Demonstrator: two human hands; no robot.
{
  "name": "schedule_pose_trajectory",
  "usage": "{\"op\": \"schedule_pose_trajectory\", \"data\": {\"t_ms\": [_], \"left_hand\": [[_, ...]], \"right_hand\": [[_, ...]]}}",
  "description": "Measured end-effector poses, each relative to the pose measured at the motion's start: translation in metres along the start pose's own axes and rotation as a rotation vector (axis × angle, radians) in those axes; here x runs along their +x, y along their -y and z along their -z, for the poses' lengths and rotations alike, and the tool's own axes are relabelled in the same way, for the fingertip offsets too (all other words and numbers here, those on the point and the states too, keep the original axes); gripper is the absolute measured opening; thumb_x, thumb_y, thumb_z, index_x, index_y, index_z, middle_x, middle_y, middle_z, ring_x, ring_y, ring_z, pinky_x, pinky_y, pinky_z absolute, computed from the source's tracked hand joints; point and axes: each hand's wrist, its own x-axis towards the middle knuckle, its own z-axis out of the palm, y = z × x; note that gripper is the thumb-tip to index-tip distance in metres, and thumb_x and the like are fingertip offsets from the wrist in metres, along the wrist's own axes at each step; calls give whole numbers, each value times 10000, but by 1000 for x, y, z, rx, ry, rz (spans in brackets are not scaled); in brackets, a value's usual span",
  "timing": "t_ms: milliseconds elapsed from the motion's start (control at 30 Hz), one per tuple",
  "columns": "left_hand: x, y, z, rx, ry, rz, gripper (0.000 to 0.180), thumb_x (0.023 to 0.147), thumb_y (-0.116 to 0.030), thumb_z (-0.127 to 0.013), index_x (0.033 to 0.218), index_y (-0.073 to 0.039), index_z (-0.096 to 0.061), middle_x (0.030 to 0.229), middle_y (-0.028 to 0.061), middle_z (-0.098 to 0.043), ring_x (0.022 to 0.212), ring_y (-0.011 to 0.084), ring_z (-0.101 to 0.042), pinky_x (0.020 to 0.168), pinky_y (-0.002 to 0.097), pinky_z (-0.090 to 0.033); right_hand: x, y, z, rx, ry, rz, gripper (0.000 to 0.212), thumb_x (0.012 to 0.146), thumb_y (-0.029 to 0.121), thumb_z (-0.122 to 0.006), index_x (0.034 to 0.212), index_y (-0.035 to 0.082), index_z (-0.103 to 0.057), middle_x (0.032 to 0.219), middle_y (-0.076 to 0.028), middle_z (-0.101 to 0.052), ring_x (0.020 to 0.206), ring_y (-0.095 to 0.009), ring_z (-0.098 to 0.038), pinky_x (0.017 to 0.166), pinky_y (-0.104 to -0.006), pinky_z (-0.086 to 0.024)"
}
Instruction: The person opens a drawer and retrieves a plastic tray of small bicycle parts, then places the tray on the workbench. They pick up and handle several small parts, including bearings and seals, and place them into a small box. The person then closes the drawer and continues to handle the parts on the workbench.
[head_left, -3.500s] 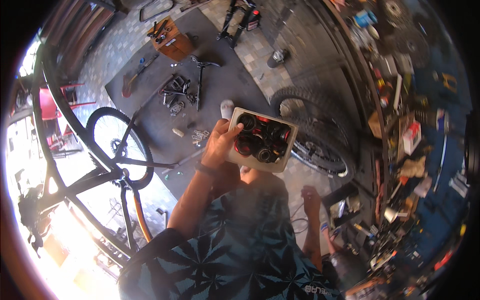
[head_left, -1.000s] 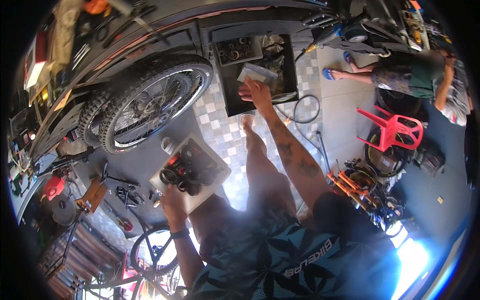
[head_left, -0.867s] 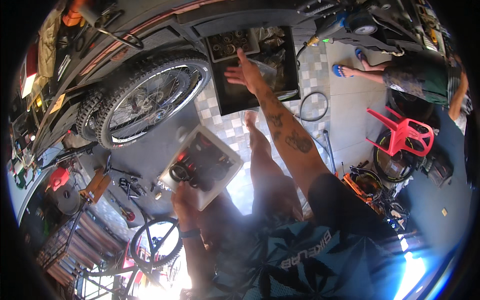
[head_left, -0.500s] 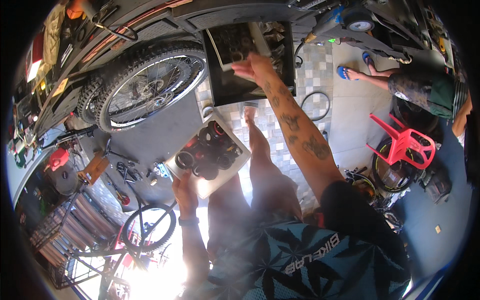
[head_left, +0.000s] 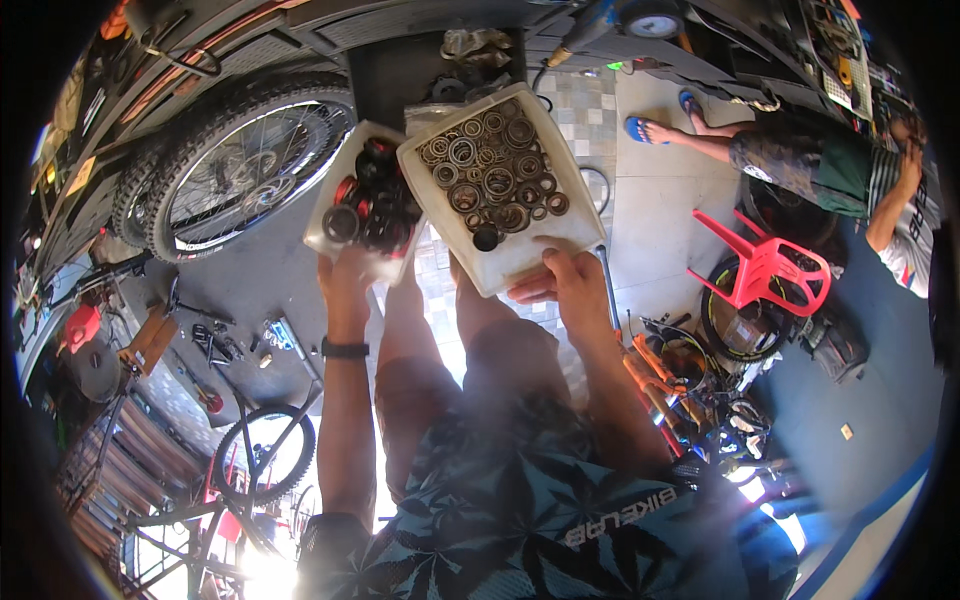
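My left hand (head_left: 345,282) is closed on the near edge of a whitish plastic tray (head_left: 320,222), which holds black and red rings and round parts (head_left: 378,195). To its right, my right hand (head_left: 572,290) grips the near right corner of a larger whitish tray (head_left: 565,232), fingers partly hidden beneath. In it lie many brownish metal rings (head_left: 498,182) that look like bearings, plus a short black cylinder (head_left: 486,237). The larger tray overlaps the smaller one's right edge. Behind both is an open dark drawer (head_left: 385,88) with small plastic bags (head_left: 476,46) in it.
Bicycle wheels with knobby tires (head_left: 255,180) stand at the left below a dark bench. At the right are a red plastic chair (head_left: 785,275), bicycle parts (head_left: 665,375) and a person in blue flip-flops (head_left: 650,131). A bicycle frame and wheel (head_left: 265,455) are at the lower left.
My right hand has taken hold of the larger tray and drawn it out of the drawer toward me. My left hand has raised the smaller tray beside it. The view has shifted right.
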Motion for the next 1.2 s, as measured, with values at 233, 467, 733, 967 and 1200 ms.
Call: {"op": "schedule_pose_trajectory", "data": {"t_ms": [233, 467, 733, 967, 1200], "left_hand": [[112, 10, -124, -104, 123, 7, 302, 940, -171, -707, 1170, 14, -641, 1010, 143, -696, 869, 280, -734, 770, 421, -643], [147, -37, -146, -207, 300, 321, 429, 1003, -397, -729, 1193, -14, -694, 1140, 136, -738, 988, 265, -720, 875, 451, -589], [-90, -126, -62, -530, 648, -42, 755, 1056, -565, -627, 1555, -21, -474, 1468, 112, -602, 1288, 255, -614, 1087, 420, -509], [-154, -180, 78, -286, 387, -225, 962, 899, -567, -742, 1602, -8, -395, 1464, 137, -575, 1342, 273, -575, 1115, 427, -481], [-218, -233, 286, -433, 189, -395, 858, 950, -446, -713, 1592, 20, -386, 1495, 162, -565, 1363, 267, -551, 1151, 415, -449]], "right_hand": [[-30, 25, 8, 27, -39, -1, 474, 1082, 159, -481, 1392, -194, -542, 860, -305, -766, 765, -347, -802, 717, -374, -674], [-55, 25, -11, 8, 0, 24, 509, 1073, 188, -455, 1445, -150, -536, 844, -298, -768, 773, -326, -802, 784, -373, -658], [-109, 26, -69, -12, 125, 40, 500, 1109, 185, -464, 1471, -157, -503, 901, -288, -779, 800, -327, -805, 785, -365, -659], [-170, 14, -195, -237, 297, 115, 475, 1139, 207, -478, 1467, -135, -506, 954, -284, -780, 840, -334, -806, 781, -355, -661], [-251, -8, -336, -744, 736, 352, 297, 1060, 151, -683, 1273, -49, -630, 1153, -169, -796, 1073, -232, -771, 959, -359, -603]]}}
